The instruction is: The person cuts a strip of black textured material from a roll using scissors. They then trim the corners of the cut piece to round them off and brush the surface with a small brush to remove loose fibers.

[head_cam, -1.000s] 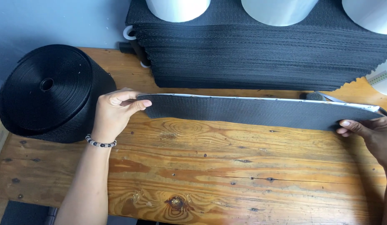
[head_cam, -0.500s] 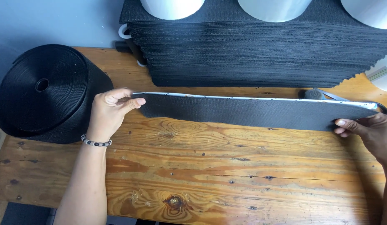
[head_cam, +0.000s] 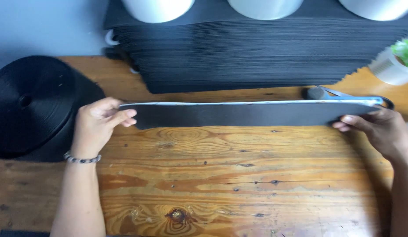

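Note:
A long dark grey sheet [head_cam: 252,113] with a pale top edge is held flat-on above the wooden table [head_cam: 239,180], stretched between both hands. My left hand [head_cam: 98,125] pinches its left end; a beaded bracelet sits on that wrist. My right hand [head_cam: 379,129] grips the right end from below. The sheet's lower edge hangs just over the table boards.
A tall stack of dark sheets [head_cam: 261,52] fills the back of the table, with white rolls [head_cam: 158,6] on top. A big black webbing roll [head_cam: 30,105] lies at the left. Scissors [head_cam: 340,94] rest behind the sheet at right, near a white tape roll [head_cam: 390,66].
Both hands have drawn slightly toward me with the sheet, and the view has shifted so the black roll sits further left. Grip on both ends is unchanged.

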